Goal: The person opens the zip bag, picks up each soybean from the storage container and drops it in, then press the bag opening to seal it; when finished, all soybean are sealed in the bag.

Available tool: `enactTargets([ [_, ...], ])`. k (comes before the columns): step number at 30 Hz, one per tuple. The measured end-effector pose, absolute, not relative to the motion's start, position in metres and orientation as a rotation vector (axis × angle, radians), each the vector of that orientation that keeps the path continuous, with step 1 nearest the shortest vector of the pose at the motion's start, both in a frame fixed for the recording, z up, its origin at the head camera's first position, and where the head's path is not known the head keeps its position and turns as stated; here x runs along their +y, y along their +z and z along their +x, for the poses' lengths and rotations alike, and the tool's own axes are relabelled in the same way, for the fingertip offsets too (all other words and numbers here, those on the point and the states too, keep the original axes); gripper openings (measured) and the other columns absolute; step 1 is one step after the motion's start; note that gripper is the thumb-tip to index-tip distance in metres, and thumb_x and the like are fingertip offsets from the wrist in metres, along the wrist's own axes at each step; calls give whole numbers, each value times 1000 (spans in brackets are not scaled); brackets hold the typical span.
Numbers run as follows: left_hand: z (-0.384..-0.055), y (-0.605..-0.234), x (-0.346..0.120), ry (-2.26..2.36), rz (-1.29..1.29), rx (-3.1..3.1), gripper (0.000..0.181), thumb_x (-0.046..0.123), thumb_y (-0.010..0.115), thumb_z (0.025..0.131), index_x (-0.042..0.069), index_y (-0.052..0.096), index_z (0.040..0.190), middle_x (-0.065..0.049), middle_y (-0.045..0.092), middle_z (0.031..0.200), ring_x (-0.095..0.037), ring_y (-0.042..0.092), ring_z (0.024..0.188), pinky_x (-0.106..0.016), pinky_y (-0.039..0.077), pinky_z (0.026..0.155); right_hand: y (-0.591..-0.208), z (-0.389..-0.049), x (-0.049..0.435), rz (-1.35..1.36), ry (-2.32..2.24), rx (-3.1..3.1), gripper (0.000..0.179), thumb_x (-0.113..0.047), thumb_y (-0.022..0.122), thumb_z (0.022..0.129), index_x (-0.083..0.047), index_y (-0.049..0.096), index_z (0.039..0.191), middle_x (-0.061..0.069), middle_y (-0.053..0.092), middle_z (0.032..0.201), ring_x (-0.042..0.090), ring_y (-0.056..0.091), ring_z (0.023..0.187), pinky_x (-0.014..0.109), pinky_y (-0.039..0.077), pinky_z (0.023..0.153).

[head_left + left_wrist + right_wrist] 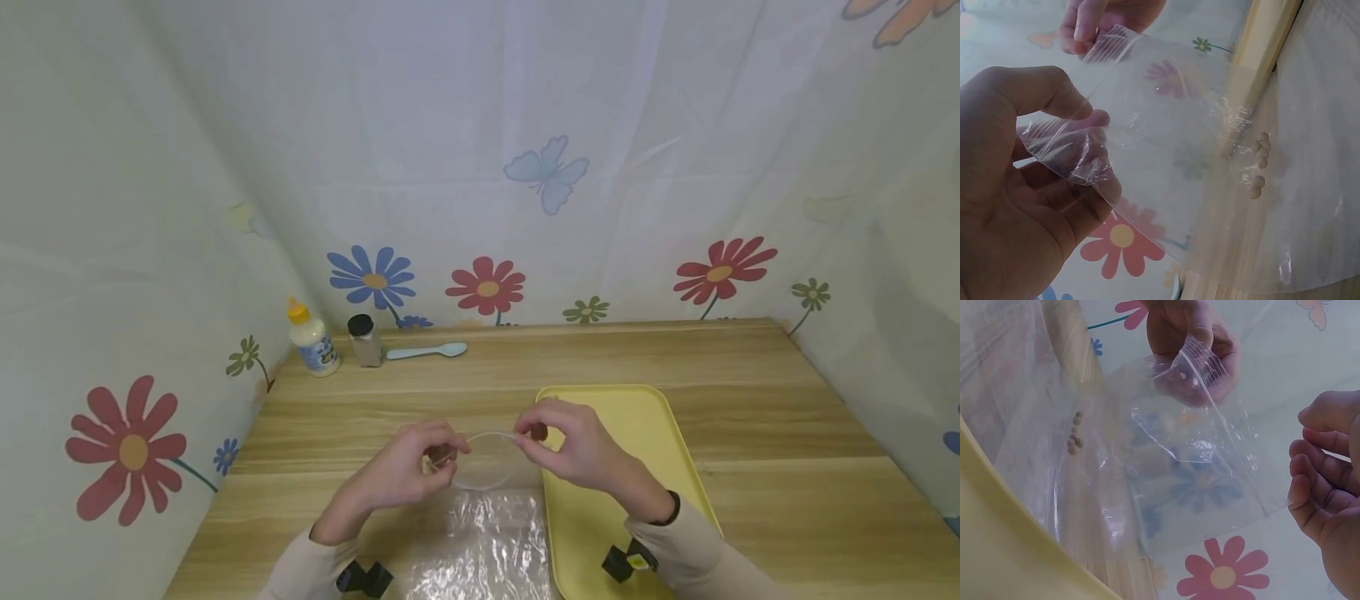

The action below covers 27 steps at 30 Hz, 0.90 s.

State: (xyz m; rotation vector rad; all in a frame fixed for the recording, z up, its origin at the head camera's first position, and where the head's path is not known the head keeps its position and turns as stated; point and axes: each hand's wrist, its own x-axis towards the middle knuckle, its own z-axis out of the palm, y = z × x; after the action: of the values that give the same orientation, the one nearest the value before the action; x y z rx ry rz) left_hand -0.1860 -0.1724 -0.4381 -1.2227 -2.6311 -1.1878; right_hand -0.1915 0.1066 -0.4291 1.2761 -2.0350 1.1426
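Table (787, 467) edges lie well apart from both hands, the back one far ahead of the fingertips and the side ones beyond each wrist. Nearer is the rim of a yellow tray (600, 517), which runs beneath the right hand (577, 442) and leaves pale, streaky woodgrain stretching out to that hand's right. Past the left hand (408, 462), ahead and to its left, stand a white bottle (315, 346) with a yellow tip and a dark-capped jar (366, 343); a light blue spoon (427, 352) lies beside the jar. Beyond them all hangs a creased curtain (450, 100) printed with flowers. Between the two hands is a thin, clear plastic bag (1160, 137), its ribbed zip strip uppermost and its mouth spread into a rounded loop. Small beige balls (1264, 150) show through the film, away from the strip. Below the hands, along the tray's left side, a glossy, wrinkled sheet of clear plastic (480, 558) rests on the wood. Thumb and curled fingers of the left hand pinch one end of the mouth, while the right hand, wrist angled inward, pinches the opposite end.
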Motion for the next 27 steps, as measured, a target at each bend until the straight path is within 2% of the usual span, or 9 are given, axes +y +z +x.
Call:
enactTargets([
  [9,-186,-438,-172,-1188,-1233,-2615,28,4,64,77,9,70,103,3,62,82,-3,53,73,-20,53,64,-429,-197,113,1224,1158,-2087,12,-4,71,81,-9,68,92,-3,68,82,7,60,71,20,54,64],
  [14,-186,-438,-172,-1182,-1244,-2613,27,4,64,78,11,70,103,3,62,82,-3,53,73,-20,53,64,-430,-204,119,1187,1146,-2113,16,-1,71,80,-10,69,92,-4,68,82,6,59,71,21,54,62],
  [27,-188,-440,-172,-1179,-1263,-2603,27,2,64,77,8,69,103,3,61,82,-2,53,73,-20,53,63,-438,-222,144,996,1166,-2276,14,-5,73,82,-9,71,95,-4,68,85,3,58,71,27,54,59],
])
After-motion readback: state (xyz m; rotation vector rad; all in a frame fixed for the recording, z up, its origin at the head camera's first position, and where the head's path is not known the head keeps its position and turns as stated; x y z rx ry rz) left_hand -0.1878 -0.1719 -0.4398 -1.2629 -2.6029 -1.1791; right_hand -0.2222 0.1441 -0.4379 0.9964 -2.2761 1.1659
